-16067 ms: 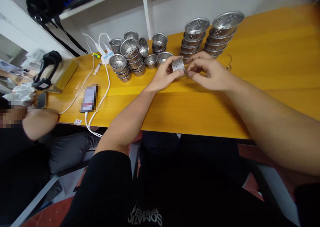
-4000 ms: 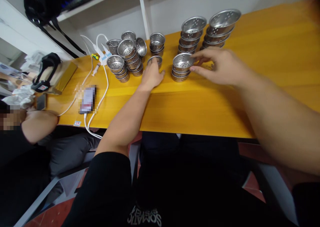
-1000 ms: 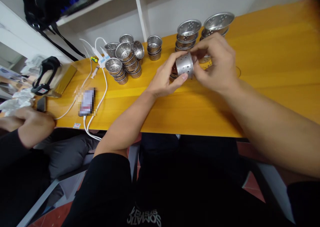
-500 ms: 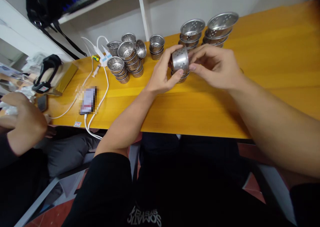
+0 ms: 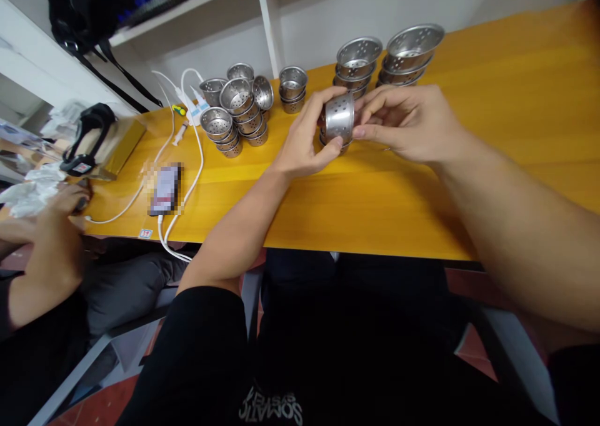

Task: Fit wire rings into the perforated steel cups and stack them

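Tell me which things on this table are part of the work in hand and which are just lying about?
In hand: perforated metal cup, held by left hand and right hand; small cup stacks; wide strainer stacks.

Lying about: phone, white cables, black headset.

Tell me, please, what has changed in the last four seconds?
Both hands left the table: the left hand took up a perforated metal cup, held on its side, and the right hand pinches its rim. The cup stacks and phone stayed put.
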`<state>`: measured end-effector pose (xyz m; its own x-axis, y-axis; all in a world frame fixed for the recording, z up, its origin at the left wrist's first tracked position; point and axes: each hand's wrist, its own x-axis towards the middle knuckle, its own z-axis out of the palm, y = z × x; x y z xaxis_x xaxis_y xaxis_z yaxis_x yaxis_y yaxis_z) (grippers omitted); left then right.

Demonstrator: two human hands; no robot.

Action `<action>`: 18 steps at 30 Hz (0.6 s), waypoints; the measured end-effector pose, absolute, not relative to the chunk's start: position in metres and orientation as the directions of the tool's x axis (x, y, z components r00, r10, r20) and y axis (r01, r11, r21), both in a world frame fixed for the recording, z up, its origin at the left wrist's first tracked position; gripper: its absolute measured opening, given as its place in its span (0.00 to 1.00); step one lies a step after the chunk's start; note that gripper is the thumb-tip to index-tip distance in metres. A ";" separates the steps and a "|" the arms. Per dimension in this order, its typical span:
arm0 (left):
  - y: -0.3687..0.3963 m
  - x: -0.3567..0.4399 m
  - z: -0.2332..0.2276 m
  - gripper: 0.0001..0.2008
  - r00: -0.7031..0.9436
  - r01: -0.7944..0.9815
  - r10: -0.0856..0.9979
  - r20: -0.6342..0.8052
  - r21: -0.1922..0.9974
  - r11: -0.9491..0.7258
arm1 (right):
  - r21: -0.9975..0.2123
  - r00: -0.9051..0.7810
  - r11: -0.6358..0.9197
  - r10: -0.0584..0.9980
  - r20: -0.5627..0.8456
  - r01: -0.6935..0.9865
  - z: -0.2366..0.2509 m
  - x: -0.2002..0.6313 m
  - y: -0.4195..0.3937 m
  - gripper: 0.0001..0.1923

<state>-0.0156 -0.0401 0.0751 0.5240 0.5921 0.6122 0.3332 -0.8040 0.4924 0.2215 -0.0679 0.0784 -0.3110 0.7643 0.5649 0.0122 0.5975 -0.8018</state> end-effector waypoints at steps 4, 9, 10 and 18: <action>-0.044 -0.016 0.080 0.36 0.533 0.350 0.613 0.583 0.508 -0.787 | -0.771 -0.302 0.636 0.743 0.597 0.041 0.080 0.222 -0.069 0.20; -0.044 -0.019 0.080 0.38 0.537 0.366 0.634 0.556 0.524 -0.769 | -0.797 -0.341 0.603 0.753 0.564 0.014 0.083 0.226 -0.071 0.21; -0.043 -0.019 0.079 0.40 0.535 0.369 0.632 0.561 0.517 -0.772 | -0.799 -0.344 0.601 0.750 0.565 0.000 0.084 0.226 -0.071 0.21; -0.018 -0.025 0.061 0.42 0.345 0.463 0.653 0.674 0.483 -0.743 | -0.670 -0.191 0.710 0.704 0.684 0.217 0.084 0.235 -0.065 0.19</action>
<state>-0.0255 -0.0184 0.0614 0.3453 0.6532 0.6739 0.4631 -0.7431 0.4830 0.2354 -0.0649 0.0838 -0.1910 0.7042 0.6839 0.2168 0.7097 -0.6703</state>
